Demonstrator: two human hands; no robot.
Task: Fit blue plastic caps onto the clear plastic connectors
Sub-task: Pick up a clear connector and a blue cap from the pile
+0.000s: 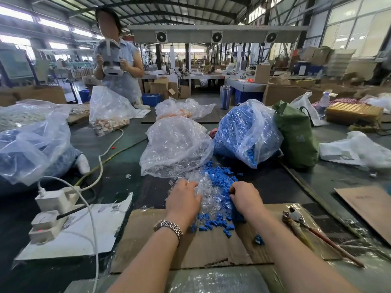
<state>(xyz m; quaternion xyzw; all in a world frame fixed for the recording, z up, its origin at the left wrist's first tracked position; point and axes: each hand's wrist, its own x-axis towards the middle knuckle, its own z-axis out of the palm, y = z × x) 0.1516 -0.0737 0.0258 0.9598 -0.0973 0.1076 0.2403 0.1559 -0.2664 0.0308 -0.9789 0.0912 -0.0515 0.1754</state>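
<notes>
Both forearms reach forward over the cardboard sheet. Left hand: palm down, fingers spread flat on the heap of clear connectors, gripping nothing. Right hand: knuckles up, fingers curled into the blue caps; whether it holds any, cannot tell. Loose piles lie mixed, touching, spilling onto the cardboard. Behind them: clear bag of connectors, mouth toward the piles; blue-filled bag just right. Orientation of single pieces too small to read.
</notes>
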